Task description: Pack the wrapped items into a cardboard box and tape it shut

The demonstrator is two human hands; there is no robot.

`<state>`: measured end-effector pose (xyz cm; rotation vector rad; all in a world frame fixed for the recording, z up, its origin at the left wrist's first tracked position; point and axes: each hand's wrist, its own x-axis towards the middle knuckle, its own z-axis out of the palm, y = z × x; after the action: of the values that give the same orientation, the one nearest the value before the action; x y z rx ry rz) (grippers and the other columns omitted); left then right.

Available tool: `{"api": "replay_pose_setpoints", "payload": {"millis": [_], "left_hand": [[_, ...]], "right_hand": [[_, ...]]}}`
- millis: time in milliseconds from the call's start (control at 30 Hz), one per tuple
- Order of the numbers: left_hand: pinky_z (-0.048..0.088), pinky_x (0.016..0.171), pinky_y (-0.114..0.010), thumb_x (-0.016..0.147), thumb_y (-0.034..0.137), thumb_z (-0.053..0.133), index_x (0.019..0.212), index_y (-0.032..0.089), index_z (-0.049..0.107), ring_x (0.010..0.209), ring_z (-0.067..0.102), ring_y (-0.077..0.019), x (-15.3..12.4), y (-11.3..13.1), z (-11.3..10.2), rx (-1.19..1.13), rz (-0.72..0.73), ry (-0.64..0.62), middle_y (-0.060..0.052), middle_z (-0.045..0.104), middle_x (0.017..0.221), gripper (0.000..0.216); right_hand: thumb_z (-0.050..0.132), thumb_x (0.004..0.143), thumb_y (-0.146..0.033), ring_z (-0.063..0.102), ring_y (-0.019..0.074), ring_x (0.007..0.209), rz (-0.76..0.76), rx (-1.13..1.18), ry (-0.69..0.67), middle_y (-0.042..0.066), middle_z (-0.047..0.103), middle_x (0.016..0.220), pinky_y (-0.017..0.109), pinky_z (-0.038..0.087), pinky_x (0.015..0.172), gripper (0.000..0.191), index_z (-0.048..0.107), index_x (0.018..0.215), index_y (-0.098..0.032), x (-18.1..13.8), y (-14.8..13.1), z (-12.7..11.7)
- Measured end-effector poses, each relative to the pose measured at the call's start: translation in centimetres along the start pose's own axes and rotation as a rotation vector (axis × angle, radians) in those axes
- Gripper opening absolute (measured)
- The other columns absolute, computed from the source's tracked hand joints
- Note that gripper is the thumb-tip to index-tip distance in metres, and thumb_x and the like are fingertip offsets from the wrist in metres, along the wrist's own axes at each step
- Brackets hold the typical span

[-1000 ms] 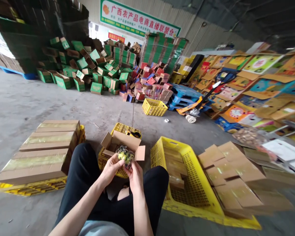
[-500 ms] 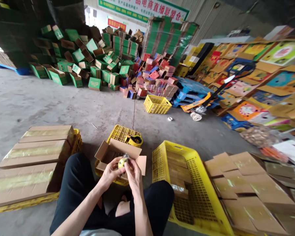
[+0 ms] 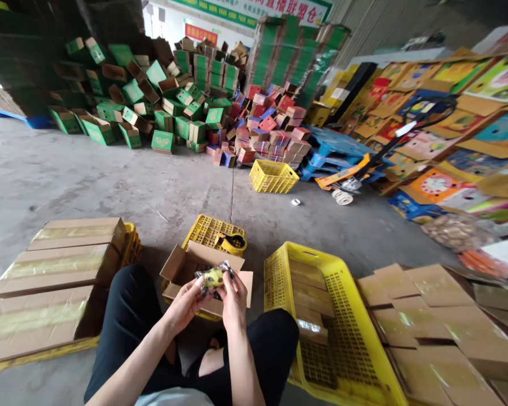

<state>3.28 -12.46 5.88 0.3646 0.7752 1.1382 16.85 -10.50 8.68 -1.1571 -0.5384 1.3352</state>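
Floor (image 3: 110,186) of grey concrete carries a big yellow crate (image 3: 351,316) at right. Ahead, between the knees, an open carton (image 3: 215,256) sits on a smaller yellow crate (image 3: 198,228). Over the carton's near side, left hand (image 3: 184,307) and right hand (image 3: 233,296) pinch opposite ends of a clear-wrapped yellow-green item (image 3: 213,276).

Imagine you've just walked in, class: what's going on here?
A seated person holds a small yellow-green packet in clear wrap between the left hand and right hand, near an open carton. The carton rests on a yellow base, with what looks like a tape dispenser behind it. Taped boxes lie to the left; a yellow crate holding cartons stands to the right.
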Motion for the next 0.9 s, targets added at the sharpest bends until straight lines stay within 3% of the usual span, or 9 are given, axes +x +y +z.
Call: {"api": "replay_pose_setpoints", "payload": {"millis": [200,367,500,600,767,900], "left_hand": [[0.06,0.085,-0.031,0.076,0.05,0.096,0.115,0.014,0.081,0.091,0.076,-0.0219,-0.4,0.3,0.2,0.05,0.066,-0.002,-0.014,0.081,0.116,0.055],[0.059,0.09,-0.033,0.074,0.046,0.097,0.119,0.016,0.081,0.102,0.076,-0.0266,-0.6,1.3,0.0,0.105,0.112,-0.03,-0.014,0.08,0.12,0.056],[0.057,0.092,-0.033,0.074,0.046,0.097,0.121,0.018,0.081,0.107,0.076,-0.0279,-0.6,1.9,-0.2,0.155,0.118,-0.046,-0.014,0.08,0.122,0.057],[0.057,0.091,-0.033,0.073,0.048,0.097,0.119,0.018,0.081,0.106,0.076,-0.028,-0.4,1.9,-0.3,0.162,0.106,-0.034,-0.014,0.08,0.12,0.057],[0.06,0.084,-0.032,0.069,0.056,0.097,0.116,0.016,0.08,0.09,0.078,-0.0235,0.1,1.6,-1.1,0.135,0.061,0.118,-0.012,0.081,0.108,0.064],[0.062,0.079,-0.033,0.074,0.069,0.089,0.123,0.02,0.075,0.082,0.079,-0.0226,0.4,1.6,-1.4,0.125,-0.05,0.186,-0.011,0.079,0.109,0.071]], "right_hand": [[0.097,0.065,-0.048,0.075,0.033,0.116,0.032,-0.068,0.06,0.011,0.082,0.116,0.04,0.062,0.096,0.056,0.081,0.111,-0.02,-0.1,0.4,-0.8],[0.092,0.071,-0.055,0.077,0.0304,0.108,0.011,-0.15,-0.021,0.009,0.082,0.117,0.035,0.064,0.085,0.047,0.083,0.104,-0.023,-0.2,-0.7,-1.2],[0.095,0.065,-0.057,0.078,0.0291,0.094,0.025,-0.166,0.018,0.01,0.083,0.101,0.033,0.062,0.075,0.046,0.081,0.09,-0.02,0.0,-0.7,-1.5],[0.094,0.066,-0.056,0.077,0.0286,0.094,0.037,-0.131,0.036,0.01,0.083,0.101,0.033,0.061,0.071,0.045,0.08,0.089,-0.02,0.1,-0.4,-1.8],[0.094,0.067,-0.056,0.077,0.0272,0.095,0.019,-0.07,0.06,0.008,0.082,0.103,0.034,0.062,0.075,0.043,0.076,0.086,-0.022,0.1,-0.3,-1.8],[0.09,0.072,-0.06,0.076,0.0284,0.1,-0.06,-0.154,0.032,0.008,0.083,0.104,0.038,0.062,0.088,0.042,0.077,0.089,-0.023,-0.4,-1.0,-1.2]]}}
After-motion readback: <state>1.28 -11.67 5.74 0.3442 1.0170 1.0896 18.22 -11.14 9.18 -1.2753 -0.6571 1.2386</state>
